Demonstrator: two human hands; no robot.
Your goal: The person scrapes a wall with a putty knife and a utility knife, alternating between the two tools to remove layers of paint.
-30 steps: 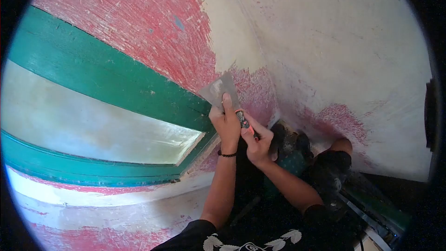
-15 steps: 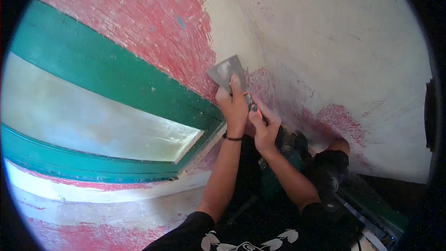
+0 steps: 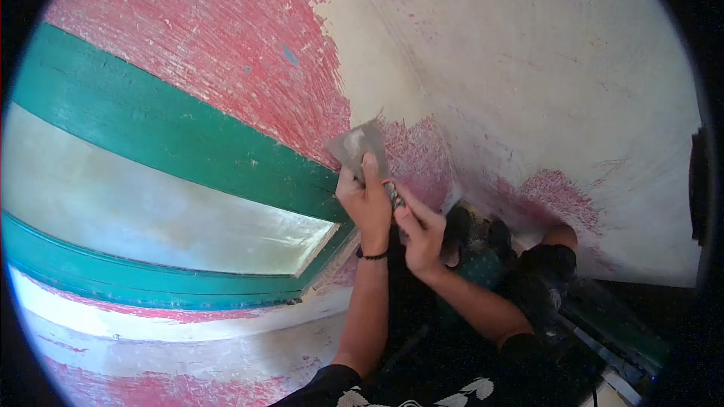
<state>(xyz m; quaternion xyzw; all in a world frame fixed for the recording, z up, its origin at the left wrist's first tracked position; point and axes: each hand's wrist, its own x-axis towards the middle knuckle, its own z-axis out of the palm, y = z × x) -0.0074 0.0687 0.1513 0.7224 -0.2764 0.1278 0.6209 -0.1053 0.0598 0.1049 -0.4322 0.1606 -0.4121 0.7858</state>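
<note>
A wide putty knife (image 3: 353, 145) with a grey metal blade, smeared with pale material, lies close against the wall beside the corner of the green frame. My left hand (image 3: 366, 200), with a dark bead bracelet at the wrist, is closed around the base of the blade, its thumb along the metal. Just below and to the right, my right hand (image 3: 422, 237) is closed around the handle, which shows dark with bits of orange between the two hands. Part of the handle is hidden by my fingers.
The wall has scraped red paint (image 3: 226, 53) and a bare cream patch (image 3: 377, 68). At left is a green window frame (image 3: 173, 120) with a pale pane (image 3: 173, 196). A whitish wall (image 3: 550, 75) meets it at right. Dark and green objects lie lower right.
The putty knife and both hands have moved down along the wall and slightly left. More of the scratched pinkish patch beside the blade now shows. The view has shifted a little.
</note>
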